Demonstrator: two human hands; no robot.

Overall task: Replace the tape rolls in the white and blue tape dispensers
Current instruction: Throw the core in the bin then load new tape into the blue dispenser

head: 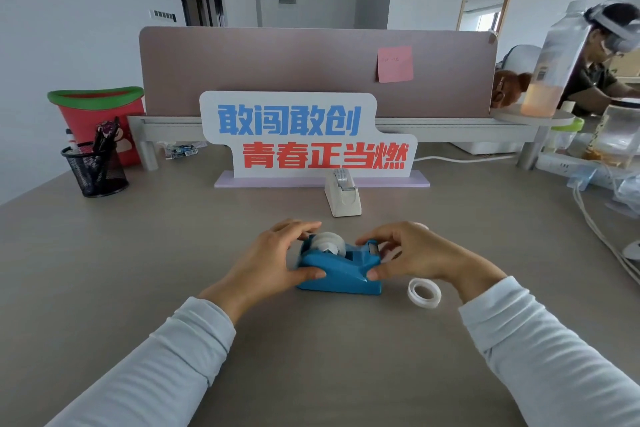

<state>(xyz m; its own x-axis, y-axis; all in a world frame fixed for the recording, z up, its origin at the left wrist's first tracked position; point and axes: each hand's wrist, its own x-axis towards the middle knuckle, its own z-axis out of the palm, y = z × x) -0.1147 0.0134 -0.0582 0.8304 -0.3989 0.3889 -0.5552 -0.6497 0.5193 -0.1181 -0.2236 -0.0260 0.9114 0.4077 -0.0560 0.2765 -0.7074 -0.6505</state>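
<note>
While both hands grip the blue dispenser (341, 269) on the bench (173, 253), left hand (268, 265) at its roll end and right hand (420, 255) at the cutter, a tape roll (329, 243) sits in its cradle. A loose ring (424, 293), possibly spent, lies just beside. Behind, the white dispenser (343, 192) already carries tape, so little seems left.

Clutter lines the back of the worktop (104, 253).
A slogan sign (304, 135) stands before the divider panel (277, 69) bearing a pink sticky note (394, 64); mesh pen cup (95, 168) and red bin (93, 114) left, plastic bottle (554, 69) right.
</note>
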